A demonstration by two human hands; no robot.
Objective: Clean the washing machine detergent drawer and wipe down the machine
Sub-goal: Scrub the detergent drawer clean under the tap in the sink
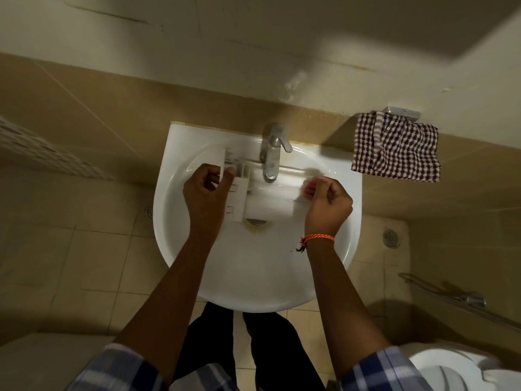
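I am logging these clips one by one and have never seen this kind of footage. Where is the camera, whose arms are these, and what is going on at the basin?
There is one picture, taken by a wide-angle camera worn on a person's head, looking down at their own bare hands. They stand at a white ceramic washbasin with a chrome tap. The left hand grips one end of a white plastic detergent drawer, held in the bowl below the tap. The right hand, with an orange braided wristband, is closed at the drawer's other end; that part is blurred, so what its fingers pinch is unclear. A brown-and-white checked cloth hangs on the wall at the right.
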